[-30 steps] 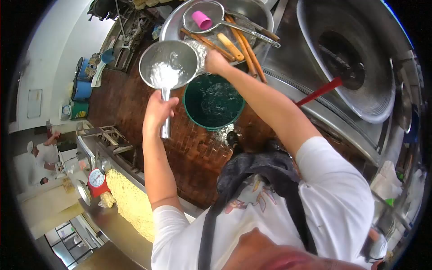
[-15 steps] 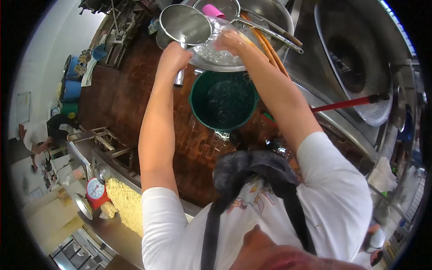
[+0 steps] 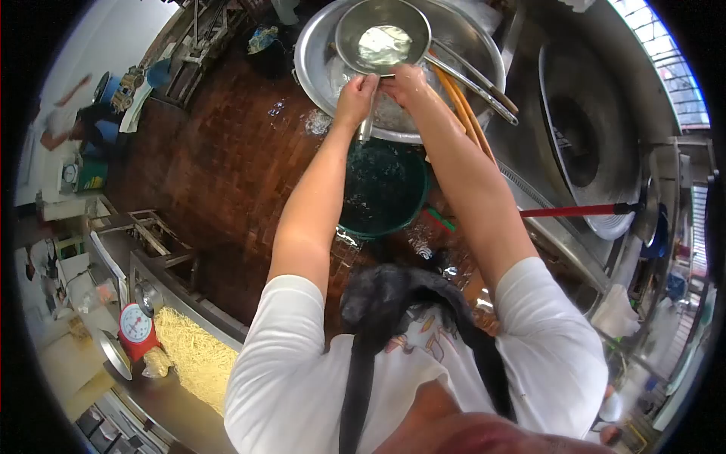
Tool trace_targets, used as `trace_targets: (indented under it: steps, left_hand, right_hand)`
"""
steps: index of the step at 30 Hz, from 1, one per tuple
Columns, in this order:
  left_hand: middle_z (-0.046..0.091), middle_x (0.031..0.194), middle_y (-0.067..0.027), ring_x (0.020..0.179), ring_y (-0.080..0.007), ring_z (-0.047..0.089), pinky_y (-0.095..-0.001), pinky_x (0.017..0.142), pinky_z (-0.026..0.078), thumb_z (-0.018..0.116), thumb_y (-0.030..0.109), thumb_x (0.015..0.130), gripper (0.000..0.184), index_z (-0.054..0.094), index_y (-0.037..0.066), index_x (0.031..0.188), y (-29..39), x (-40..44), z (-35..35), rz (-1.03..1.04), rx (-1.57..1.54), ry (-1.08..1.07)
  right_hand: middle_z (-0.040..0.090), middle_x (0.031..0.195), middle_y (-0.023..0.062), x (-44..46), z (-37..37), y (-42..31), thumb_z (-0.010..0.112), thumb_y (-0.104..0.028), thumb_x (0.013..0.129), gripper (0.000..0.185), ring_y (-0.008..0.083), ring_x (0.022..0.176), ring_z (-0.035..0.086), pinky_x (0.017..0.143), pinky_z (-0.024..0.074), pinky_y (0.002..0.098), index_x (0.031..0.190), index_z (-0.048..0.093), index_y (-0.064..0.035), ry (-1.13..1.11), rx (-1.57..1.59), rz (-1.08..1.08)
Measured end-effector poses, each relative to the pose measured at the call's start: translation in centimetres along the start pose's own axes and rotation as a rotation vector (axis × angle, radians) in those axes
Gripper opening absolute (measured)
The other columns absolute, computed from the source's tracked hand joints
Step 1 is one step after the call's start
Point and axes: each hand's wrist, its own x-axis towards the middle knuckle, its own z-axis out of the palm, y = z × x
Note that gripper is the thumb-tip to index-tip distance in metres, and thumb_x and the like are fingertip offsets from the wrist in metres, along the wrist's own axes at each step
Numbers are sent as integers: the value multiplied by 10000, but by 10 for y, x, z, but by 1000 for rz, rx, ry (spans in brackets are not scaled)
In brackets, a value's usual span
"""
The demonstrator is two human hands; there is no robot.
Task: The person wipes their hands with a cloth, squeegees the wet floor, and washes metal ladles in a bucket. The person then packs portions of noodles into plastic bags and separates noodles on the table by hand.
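Observation:
My left hand [image 3: 357, 100] is closed round the handle of a round metal dipper [image 3: 349, 41], which has a bright, wet-looking patch inside. My right hand [image 3: 406, 85] is at the dipper's near rim, beside the handle, with its fingers curled against it. Under the dipper sits a wide metal basin [image 3: 306, 57] with water in it. Long-handled metal tools [image 3: 484, 94] and orange-brown sticks [image 3: 461, 110] lean across the basin's right side. Just below the basin's near edge, a dark green tub [image 3: 386, 189] holds water on the floor.
A large wok [image 3: 578, 129] stands on the metal stove at right, with a red pole [image 3: 575, 212] nearby. At lower left, a red scale [image 3: 138, 329] and a heap of yellow noodles [image 3: 193, 356] are on a counter. Another person [image 3: 72, 125] is at far left. The brick floor looks wet.
The dipper has moved right, over the basin, and tipped so its inside faces up toward me. My right hand has come out of the splashing water to the dipper's rim.

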Motion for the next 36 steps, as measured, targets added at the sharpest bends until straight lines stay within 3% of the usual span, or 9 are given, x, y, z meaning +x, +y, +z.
trace_targets:
  steps: [3, 7, 12, 19, 21, 24, 28, 35, 36]
  left_hand:
    - [700, 894, -124, 651, -235, 669, -365, 607, 562, 513, 292, 1039, 322, 639, -3, 1025, -30, 12, 1, -176, -761, 286]
    - [644, 857, -147, 688, -275, 629, -427, 658, 583, 445, 242, 1034, 313, 598, -24, 973, -60, 45, -12, -474, -847, 400]
    - [662, 878, -116, 723, -277, 613, -470, 709, 572, 525, 198, 970, 213, 652, 29, 949, -90, 89, -24, -610, -1203, 405]
    - [683, 903, -111, 716, -258, 648, -387, 662, 555, 558, 249, 962, 260, 690, 26, 982, -23, 80, -78, -672, -345, 597]
    - [689, 910, -110, 714, -252, 658, -363, 648, 550, 568, 264, 959, 276, 701, 25, 991, -8, 75, -92, -672, -276, 430]
    - [619, 805, -103, 605, -203, 588, -345, 508, 477, 531, 318, 1001, 323, 613, 12, 1066, 8, 37, -104, -474, -612, 108]
    - [547, 690, -50, 501, -159, 522, -338, 432, 424, 631, 316, 962, 322, 569, 25, 1085, 51, -39, -109, -495, -787, -274]
    - [559, 666, -62, 450, -130, 527, -322, 403, 421, 721, 285, 894, 426, 527, -17, 1122, 63, -38, -101, -163, 206, -268]
    - [653, 774, -171, 594, -246, 664, -396, 527, 513, 735, 264, 861, 466, 518, -48, 1131, 67, -32, -101, -75, 425, -227]
  right_hand:
    - [638, 1099, 226, -23, 14, -2, 542, -36, 911, 335, 367, 867, 693, 688, 614, 482, 1245, 513, -21, 124, 26, -393]
    - [573, 1349, 228, 10, 11, 9, 532, -41, 929, 662, 325, 1237, 583, 1055, 434, 346, 1522, 242, 10, 182, -413, -806]
    - [514, 1434, 255, -32, 55, -18, 550, -34, 901, 835, 368, 1286, 548, 1102, 393, 358, 1577, 62, 6, 236, -537, -682]
    - [689, 1167, 166, -41, 97, -21, 551, -89, 916, 497, 321, 1036, 689, 1028, 450, 527, 1402, 448, -67, -6, -140, -335]
    - [650, 1135, 182, 95, 65, 46, 515, -39, 922, 385, 365, 978, 682, 886, 538, 554, 1302, 460, -67, -134, -278, -441]
    - [613, 1074, 257, -3, 100, 14, 463, 44, 910, 250, 427, 938, 664, 821, 575, 556, 1151, 483, 107, -146, 190, -147]
    - [588, 1142, 281, 14, 89, 35, 496, -7, 946, 234, 414, 980, 644, 813, 546, 555, 1173, 474, 41, -139, 319, 43]
    - [598, 1256, 243, 3, -1, 38, 552, -90, 985, 390, 394, 1204, 582, 1010, 471, 552, 1344, 451, 24, -600, 67, 20]
    - [628, 1279, 180, 19, -17, 42, 608, -171, 967, 378, 361, 1202, 605, 995, 494, 521, 1326, 559, -63, -637, 27, 21]
